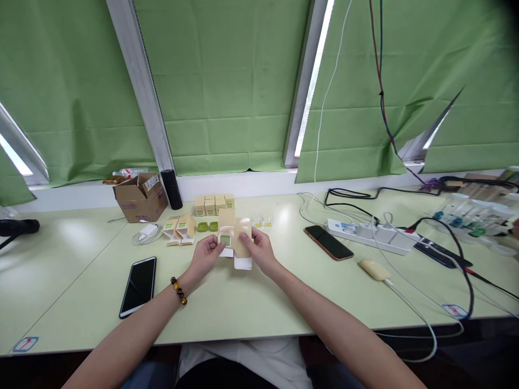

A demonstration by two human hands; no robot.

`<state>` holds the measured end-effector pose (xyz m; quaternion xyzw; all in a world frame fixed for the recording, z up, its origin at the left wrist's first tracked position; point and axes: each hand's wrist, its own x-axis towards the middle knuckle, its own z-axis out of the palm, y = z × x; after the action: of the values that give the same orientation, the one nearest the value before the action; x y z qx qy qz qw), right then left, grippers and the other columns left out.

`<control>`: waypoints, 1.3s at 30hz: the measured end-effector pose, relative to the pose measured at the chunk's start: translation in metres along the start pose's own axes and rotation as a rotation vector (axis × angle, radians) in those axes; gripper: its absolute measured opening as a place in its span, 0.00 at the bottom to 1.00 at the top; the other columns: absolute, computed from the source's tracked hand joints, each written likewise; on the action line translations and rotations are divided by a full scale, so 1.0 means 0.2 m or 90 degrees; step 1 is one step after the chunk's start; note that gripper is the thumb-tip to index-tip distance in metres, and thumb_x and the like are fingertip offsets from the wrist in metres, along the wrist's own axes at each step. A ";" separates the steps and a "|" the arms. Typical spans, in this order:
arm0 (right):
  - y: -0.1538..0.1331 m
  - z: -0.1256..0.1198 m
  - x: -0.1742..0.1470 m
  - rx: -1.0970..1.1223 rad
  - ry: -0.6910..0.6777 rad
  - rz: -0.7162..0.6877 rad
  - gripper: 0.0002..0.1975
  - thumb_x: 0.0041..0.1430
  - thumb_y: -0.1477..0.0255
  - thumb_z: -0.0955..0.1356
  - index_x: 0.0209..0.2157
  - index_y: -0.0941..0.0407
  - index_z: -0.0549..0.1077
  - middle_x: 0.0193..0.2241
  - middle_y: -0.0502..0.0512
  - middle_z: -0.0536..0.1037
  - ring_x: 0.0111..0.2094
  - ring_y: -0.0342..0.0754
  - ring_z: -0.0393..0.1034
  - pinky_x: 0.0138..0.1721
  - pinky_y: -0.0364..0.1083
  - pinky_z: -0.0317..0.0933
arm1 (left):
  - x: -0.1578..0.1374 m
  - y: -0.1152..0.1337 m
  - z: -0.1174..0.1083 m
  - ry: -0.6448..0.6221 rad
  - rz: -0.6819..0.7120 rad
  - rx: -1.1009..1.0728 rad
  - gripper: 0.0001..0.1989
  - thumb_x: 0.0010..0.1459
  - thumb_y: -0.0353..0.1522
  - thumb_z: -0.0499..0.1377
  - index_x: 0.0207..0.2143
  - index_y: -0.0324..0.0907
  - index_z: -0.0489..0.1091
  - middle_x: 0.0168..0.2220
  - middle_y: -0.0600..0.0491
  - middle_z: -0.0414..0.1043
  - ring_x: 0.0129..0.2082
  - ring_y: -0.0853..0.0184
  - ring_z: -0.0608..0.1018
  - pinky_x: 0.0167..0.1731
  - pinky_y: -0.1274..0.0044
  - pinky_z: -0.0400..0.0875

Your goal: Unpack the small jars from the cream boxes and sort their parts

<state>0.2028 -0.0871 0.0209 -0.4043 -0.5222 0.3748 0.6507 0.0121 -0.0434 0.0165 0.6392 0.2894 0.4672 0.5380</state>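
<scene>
Between both hands I hold a partly unfolded beige paper box (242,249) with white inner flaps and a green patch on its left panel. My left hand (206,254) pinches its left edge, while my right hand (260,251) grips the right panel with the thumb on top. Just behind it lie two small green containers (208,227) and two small clear containers (263,221) with yellow inside. Further back stands a row of several closed beige boxes (214,205). Two more beige boxes, standing with open flaps (179,229), are to the left.
A phone (138,286) lies at left, another phone (328,242) at right. Behind are a cardboard box (141,197), a black cylinder (172,189) and a coiled white cable (147,234). A power strip (368,235) with many cables and a beige cable-connected object (374,269) occupy the right side.
</scene>
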 end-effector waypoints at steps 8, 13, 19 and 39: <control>0.01 -0.03 -0.01 -0.155 0.021 -0.158 0.17 0.57 0.60 0.75 0.46 0.51 0.76 0.42 0.56 0.80 0.47 0.55 0.73 0.55 0.56 0.64 | 0.01 0.00 -0.03 0.103 0.121 -0.012 0.20 0.56 0.47 0.70 0.33 0.42 0.69 0.31 0.53 0.76 0.32 0.64 0.80 0.38 0.69 0.78; 0.01 -0.02 -0.01 -0.234 0.051 -0.233 0.05 0.59 0.68 0.71 0.38 0.51 0.76 0.39 0.56 0.79 0.45 0.56 0.73 0.50 0.57 0.65 | 0.01 0.00 -0.03 0.096 0.181 0.051 0.15 0.60 0.43 0.67 0.40 0.41 0.74 0.40 0.47 0.79 0.41 0.60 0.82 0.46 0.67 0.78; 0.02 -0.06 -0.01 -0.407 0.101 -0.567 0.08 0.60 0.78 0.67 0.31 0.49 0.74 0.35 0.55 0.78 0.44 0.57 0.70 0.47 0.59 0.65 | 0.02 0.01 -0.04 0.137 0.184 0.070 0.19 0.56 0.36 0.66 0.50 0.44 0.75 0.52 0.45 0.78 0.52 0.55 0.80 0.50 0.65 0.75; 0.03 -0.06 -0.01 -0.403 0.134 -0.570 0.07 0.62 0.75 0.67 0.33 0.49 0.74 0.42 0.58 0.81 0.51 0.60 0.72 0.50 0.64 0.68 | -0.01 -0.01 -0.04 0.131 0.273 0.118 0.21 0.60 0.41 0.65 0.54 0.46 0.72 0.55 0.45 0.75 0.54 0.55 0.77 0.52 0.65 0.72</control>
<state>0.2141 -0.0889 0.0134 -0.3538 -0.6624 -0.1558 0.6417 0.0047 -0.0424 0.0132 0.6814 0.2418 0.6050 0.3335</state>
